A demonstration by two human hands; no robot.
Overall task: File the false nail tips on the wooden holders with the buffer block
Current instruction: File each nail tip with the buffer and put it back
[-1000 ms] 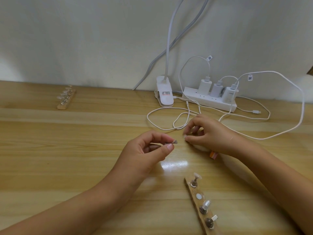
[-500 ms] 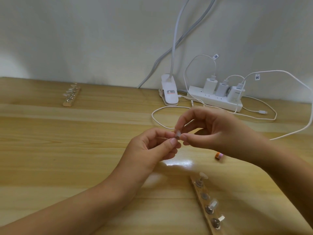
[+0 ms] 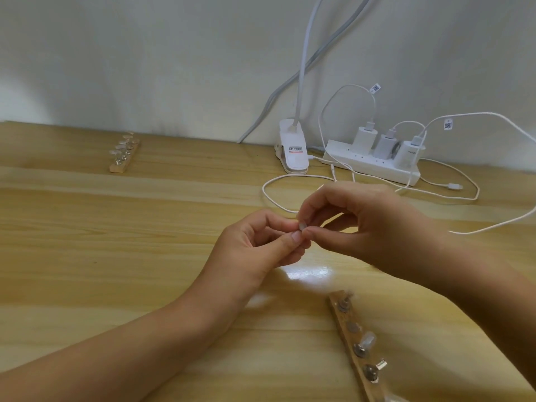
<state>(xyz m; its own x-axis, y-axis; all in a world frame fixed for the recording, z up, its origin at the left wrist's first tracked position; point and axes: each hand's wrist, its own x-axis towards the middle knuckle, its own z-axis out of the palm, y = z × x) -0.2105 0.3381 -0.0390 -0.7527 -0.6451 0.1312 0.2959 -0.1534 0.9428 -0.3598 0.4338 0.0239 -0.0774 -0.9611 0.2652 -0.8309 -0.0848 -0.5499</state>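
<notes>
Clock bearings are taken from the middle of the table [image 3: 87,256], with 12 o'clock toward the wall [image 3: 145,53].

Hands: both are brought together at the table's centre and raised off the surface. The left hand [image 3: 261,248] pinches a small grey piece [image 3: 303,226] between thumb and forefinger, with the other fingers curled beneath. The right hand [image 3: 371,224] meets it from 3 o'clock, and its thumb and forefinger close on the same piece. The fingertips of the two hands touch. Whether the piece is a nail tip or its metal peg cannot be told, because it is small and mostly covered.

Near wooden holder [image 3: 345,323]: it lies flat on the table at 5 o'clock, apart from both hands, with its length running from 11 toward 5. It carries a row of round metal pegs. Two of the pegs toward the near end bear clear nail tips [image 3: 367,340]. This part of the picture is blurred, so no finer detail can be read.

Far wooden holder [image 3: 124,165]: it lies at 10 o'clock, well apart from the hands and close to the wall. Its pegs carry a row of clear tips.

Other items: a white power strip [image 3: 374,166] with three chargers plugged in sits at 1 o'clock against the wall. A white lamp clamp [image 3: 293,152] stands just beside it at 12 o'clock. Loose white cables [image 3: 435,195] loop across the table behind the right hand.
</notes>
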